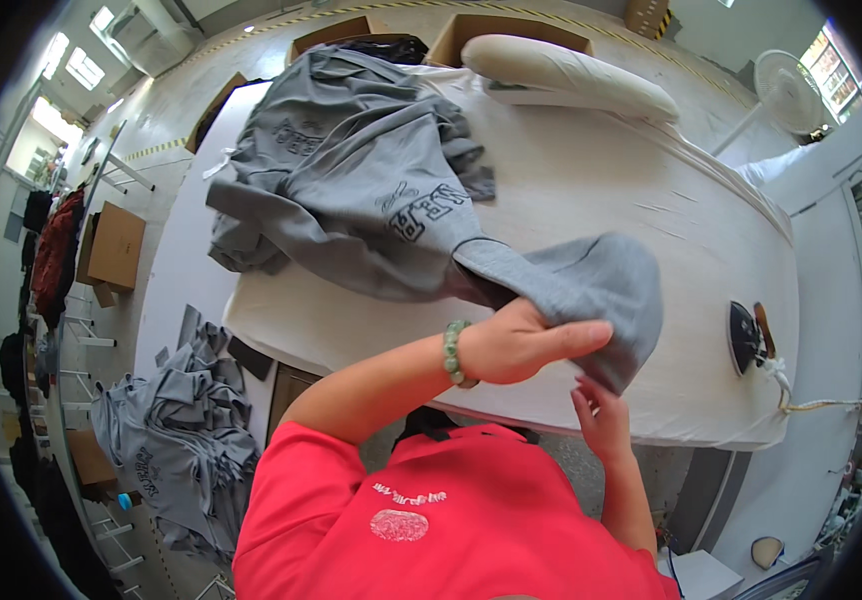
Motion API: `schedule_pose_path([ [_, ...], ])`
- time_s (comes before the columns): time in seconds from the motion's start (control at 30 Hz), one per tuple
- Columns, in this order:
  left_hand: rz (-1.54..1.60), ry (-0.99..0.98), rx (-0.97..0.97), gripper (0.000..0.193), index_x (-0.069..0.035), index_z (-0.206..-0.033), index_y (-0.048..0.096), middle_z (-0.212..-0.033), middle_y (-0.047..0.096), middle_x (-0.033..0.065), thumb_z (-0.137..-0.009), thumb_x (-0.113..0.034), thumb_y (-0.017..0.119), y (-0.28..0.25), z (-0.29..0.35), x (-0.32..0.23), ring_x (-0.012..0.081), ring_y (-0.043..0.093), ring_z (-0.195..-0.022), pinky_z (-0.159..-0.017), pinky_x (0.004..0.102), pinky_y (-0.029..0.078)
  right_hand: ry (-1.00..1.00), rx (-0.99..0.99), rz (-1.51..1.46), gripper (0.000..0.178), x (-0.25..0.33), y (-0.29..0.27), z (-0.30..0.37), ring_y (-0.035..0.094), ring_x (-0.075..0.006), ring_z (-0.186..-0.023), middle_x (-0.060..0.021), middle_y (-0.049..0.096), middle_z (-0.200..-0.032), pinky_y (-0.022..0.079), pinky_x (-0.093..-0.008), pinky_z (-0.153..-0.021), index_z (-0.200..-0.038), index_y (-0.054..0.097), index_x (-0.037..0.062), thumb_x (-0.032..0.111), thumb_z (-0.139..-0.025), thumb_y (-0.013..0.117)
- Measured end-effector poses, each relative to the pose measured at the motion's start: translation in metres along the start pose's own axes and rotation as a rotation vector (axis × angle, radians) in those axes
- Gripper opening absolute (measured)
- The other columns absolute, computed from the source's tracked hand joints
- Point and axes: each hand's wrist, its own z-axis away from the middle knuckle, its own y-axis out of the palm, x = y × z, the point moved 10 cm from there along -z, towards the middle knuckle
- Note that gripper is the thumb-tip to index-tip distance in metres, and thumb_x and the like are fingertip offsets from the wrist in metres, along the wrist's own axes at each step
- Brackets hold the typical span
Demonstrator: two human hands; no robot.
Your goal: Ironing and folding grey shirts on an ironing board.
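Observation:
A grey hoodie [351, 180] with dark lettering lies across the padded ironing table, its hood [601, 285] drawn toward me and raised. My left hand [526, 345], with a green bead bracelet [454, 352] at the wrist, grips the hood's near edge. Its thumb lies along the outside of the cloth, and the fingers are mostly hidden behind it. At the hood's lower tip, the bent fingers of my right hand [603, 412] pinch the cloth. An iron [743, 338] stands at the table's right end, apart from both hands.
A long white padded roll [571, 75] lies at the table's far edge. Grey garments [186, 440] are heaped at the left. Cardboard boxes [511, 35] stand behind the table. A cord [831, 405] runs right from the iron, and a fan [786, 92] stands at far right.

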Motion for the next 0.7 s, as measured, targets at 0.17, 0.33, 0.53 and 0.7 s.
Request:
schedule_pose_path([
  [0.17, 0.217, -0.044, -0.142, 0.04, 0.004, -0.128, 0.068, -0.116, 0.074, 0.0063, -0.11, -0.031, 0.06, 0.064, -0.093, 0.037, 0.0126, 0.071, -0.103, -0.094, 0.0304, 0.058, -0.2, -0.298, -0.123, 0.023, 0.0, -0.149, 0.01, 0.069, -0.0154, -0.074, -0.0112, 0.075, -0.09, 0.055, -0.0295, -0.07, -0.118, 0.072, 0.0003, -0.001, -0.095, 0.071],
  [0.33, 0.182, -0.006, -0.222, 0.047, 0.008, -0.115, 0.072, -0.108, 0.076, 0.011, -0.111, -0.036, 0.056, 0.085, -0.123, 0.079, 0.0147, 0.073, -0.094, -0.088, 0.0305, 0.06, -0.568, -0.348, 0.037, 0.026, 0.044, -0.211, 0.014, 0.068, -0.0214, -0.069, -0.01, 0.071, -0.083, 0.055, -0.0323, -0.067, -0.119, 0.073, 0.0036, 0.003, -0.094, 0.073],
  [0.53, -0.378, 0.076, -0.378, 0.057, 0.005, -0.085, 0.073, -0.071, 0.07, 0.0118, -0.109, -0.044, 0.055, 0.106, -0.128, 0.073, 0.0136, 0.059, -0.066, -0.066, 0.0349, 0.053, -0.75, -0.197, 0.74, 0.015, 0.077, -0.199, -0.031, 0.066, -0.0319, -0.07, -0.0083, 0.065, -0.078, 0.051, -0.0445, -0.06, -0.103, 0.073, 0.0097, 0.02, -0.092, 0.076],
  [0.7, -0.575, 0.567, -0.303, 0.048, -0.002, -0.088, 0.069, -0.077, 0.069, 0.0162, -0.106, -0.045, 0.06, 0.125, -0.106, 0.022, 0.0335, 0.066, -0.073, -0.073, 0.0406, 0.054, -0.861, -0.206, 0.743, 0.008, 0.084, -0.251, -0.043, 0.065, -0.0351, -0.075, -0.0137, 0.069, -0.084, 0.051, -0.0473, -0.065, -0.096, 0.076, 0.0067, 0.014, -0.094, 0.076],
])
